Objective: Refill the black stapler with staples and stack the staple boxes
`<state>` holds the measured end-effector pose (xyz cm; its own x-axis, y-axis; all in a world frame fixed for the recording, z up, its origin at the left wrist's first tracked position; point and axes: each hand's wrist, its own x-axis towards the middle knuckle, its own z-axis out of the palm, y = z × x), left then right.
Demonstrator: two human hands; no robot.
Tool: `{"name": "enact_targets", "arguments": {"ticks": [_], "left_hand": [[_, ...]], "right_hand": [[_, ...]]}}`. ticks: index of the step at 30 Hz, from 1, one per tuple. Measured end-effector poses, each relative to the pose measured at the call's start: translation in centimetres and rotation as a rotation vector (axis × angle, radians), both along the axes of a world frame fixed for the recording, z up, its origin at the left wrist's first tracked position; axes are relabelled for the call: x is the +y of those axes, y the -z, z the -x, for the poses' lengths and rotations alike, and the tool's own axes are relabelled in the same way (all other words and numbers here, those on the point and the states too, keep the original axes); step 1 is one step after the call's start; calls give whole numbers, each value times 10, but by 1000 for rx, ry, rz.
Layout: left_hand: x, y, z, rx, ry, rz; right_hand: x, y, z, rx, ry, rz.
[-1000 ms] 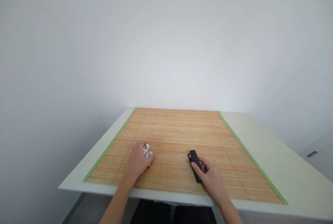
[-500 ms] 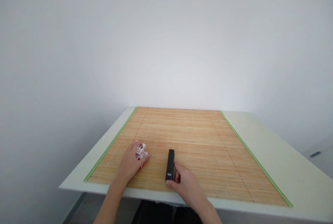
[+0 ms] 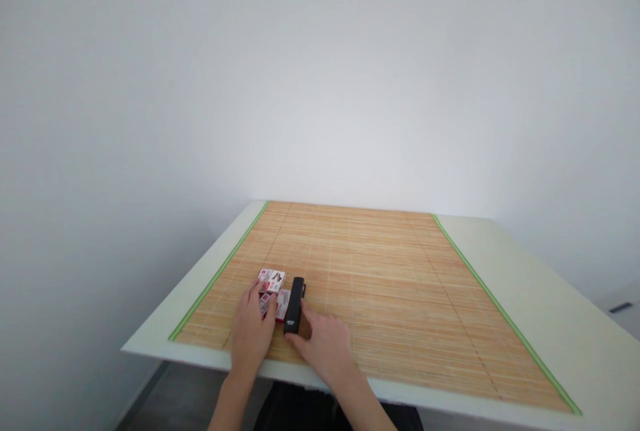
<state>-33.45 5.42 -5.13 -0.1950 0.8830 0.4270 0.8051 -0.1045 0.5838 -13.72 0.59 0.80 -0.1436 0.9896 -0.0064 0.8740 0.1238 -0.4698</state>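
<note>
Small red-and-white boxes (image 3: 273,280) sit close together on the bamboo mat, partly covered by my left hand (image 3: 253,324). Its thumb and fingers close around one of the near boxes, with the fingertips touching the far one. Just right of the boxes stands a black stapler (image 3: 294,305), long side pointing away from me, with pale lettering at its near end. My right hand (image 3: 325,344) grips this stapler, thumb at the near end and index finger along its right side. The other right fingers are curled under and mostly hidden.
The bamboo mat (image 3: 380,284) has green edging and covers much of a white table (image 3: 530,271). White walls (image 3: 345,84) rise behind and at the left. The table's front edge runs just below my wrists, with dark clothing beneath it.
The stapler has moved left with my right hand and now stands beside the boxes. My left thumb has drawn in toward its fingers, and more of the boxes shows. The view has shifted slightly.
</note>
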Motion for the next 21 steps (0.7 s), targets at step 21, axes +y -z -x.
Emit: {"name": "enact_targets", "arguments": {"ticks": [21], "left_hand": [[0,0,1,-20,-98,0]], "right_hand": [[5,-9,8,-50,-15,24]]}}
